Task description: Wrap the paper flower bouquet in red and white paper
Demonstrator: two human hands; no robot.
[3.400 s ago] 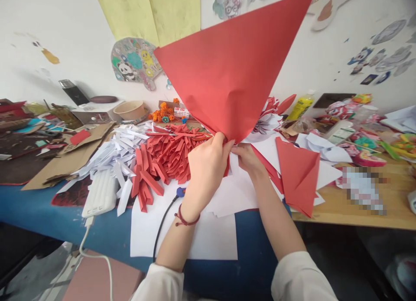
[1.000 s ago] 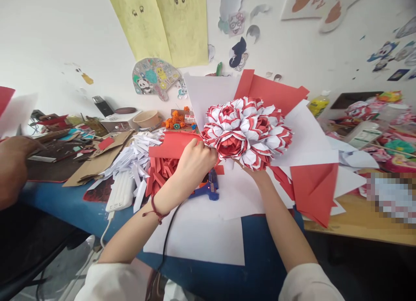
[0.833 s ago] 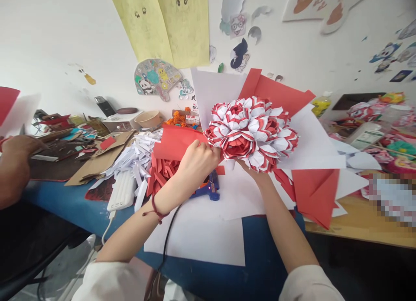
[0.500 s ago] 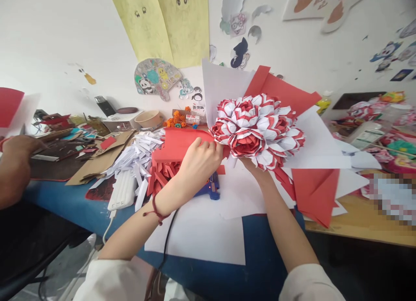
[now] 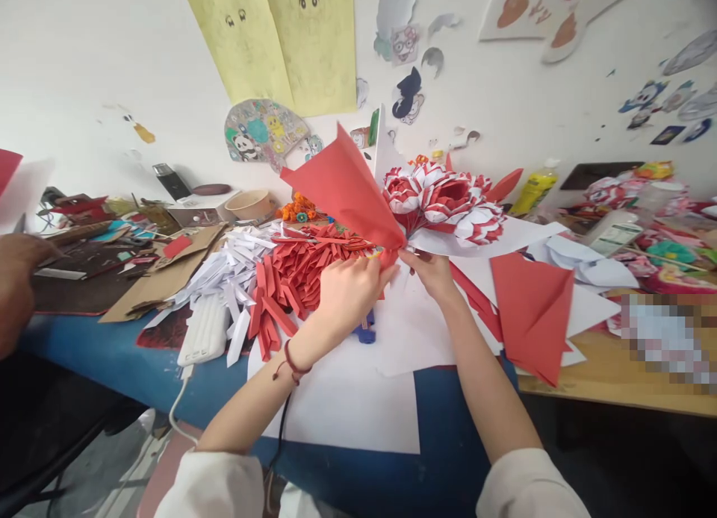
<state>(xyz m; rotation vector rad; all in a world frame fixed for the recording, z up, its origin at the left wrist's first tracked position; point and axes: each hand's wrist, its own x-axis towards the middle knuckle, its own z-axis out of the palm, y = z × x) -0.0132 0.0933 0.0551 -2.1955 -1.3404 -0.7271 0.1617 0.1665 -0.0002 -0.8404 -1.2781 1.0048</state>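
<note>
A bouquet of red-and-white paper flowers leans to the right above the table. White wrapping paper spreads under its blooms. My right hand is closed around the narrow base, fingers pinched where the stems meet. At the same spot my left hand grips the gathered lower end of a red paper sheet, which fans up on the bouquet's left side. The fingertips of both hands nearly meet. A blue tool, mostly hidden, lies beneath my left hand.
Folded red paper strips and white strips are heaped at the left, beside a white power bank with a cable. A folded red sheet lies at the right. Another person's hand is at the far left.
The bouquet has turned and its blooms now tip away to the right. The red sheet, earlier low on the left, now stands up beside the flowers. My left hand has shifted slightly lower.
</note>
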